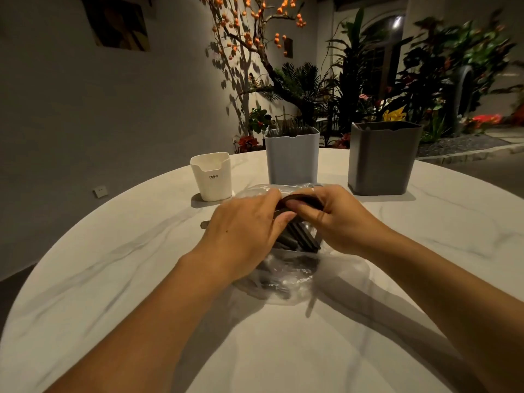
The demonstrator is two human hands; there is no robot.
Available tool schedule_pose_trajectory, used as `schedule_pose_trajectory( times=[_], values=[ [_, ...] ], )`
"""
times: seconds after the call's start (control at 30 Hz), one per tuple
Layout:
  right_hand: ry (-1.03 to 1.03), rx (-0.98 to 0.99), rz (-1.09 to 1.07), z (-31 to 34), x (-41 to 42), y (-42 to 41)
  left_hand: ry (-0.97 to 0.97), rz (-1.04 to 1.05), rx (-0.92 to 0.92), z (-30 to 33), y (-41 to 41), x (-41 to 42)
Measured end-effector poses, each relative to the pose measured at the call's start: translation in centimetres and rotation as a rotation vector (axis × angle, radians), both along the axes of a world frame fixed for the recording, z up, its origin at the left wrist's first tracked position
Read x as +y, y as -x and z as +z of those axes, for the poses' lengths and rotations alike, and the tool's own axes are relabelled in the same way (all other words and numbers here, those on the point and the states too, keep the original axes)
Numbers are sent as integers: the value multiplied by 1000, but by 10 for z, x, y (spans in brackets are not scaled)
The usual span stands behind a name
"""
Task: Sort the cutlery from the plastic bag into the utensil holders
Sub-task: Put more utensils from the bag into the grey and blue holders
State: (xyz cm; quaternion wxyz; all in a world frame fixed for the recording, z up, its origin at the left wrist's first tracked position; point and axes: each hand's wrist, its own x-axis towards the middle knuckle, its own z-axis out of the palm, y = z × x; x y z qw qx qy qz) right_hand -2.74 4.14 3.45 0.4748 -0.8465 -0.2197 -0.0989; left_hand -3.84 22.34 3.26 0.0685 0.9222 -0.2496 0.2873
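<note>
A clear plastic bag (286, 272) full of dark cutlery (300, 236) lies in the middle of the round white table (141, 279). My left hand (243, 231) lies over the bag's left side, fingers curled onto the dark pieces at its top. My right hand (337, 217) grips a dark rounded piece (300, 199) at the bag's far end. One dark handle tip (204, 224) sticks out left of my left hand. Behind the bag stand three holders: a small white one (211, 177), a light grey one (292, 160) and a dark grey one (382, 160).
Potted plants and a branch with orange fruits stand behind the table against a grey wall. The table's marbled top runs to its curved edge on the left and right.
</note>
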Motion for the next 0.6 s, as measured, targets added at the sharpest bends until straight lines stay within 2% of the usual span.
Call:
schedule_pose_trajectory(
  times=[0.13, 0.37, 0.5, 0.6],
  values=[
    [-95, -68, -43, 3, 0, -3, 213, -53, 112, -3, 0, 0],
    [-346, 39, -68, -1, -1, -2, 267, -47, 256, -7, -9, 1],
    [-280, -5, -174, 2, 3, -2, 394, -46, 249, -11, -12, 2],
    [-164, -78, -224, 8, 5, 5, 589, -19, 365, -6, -13, 1]
  ],
)
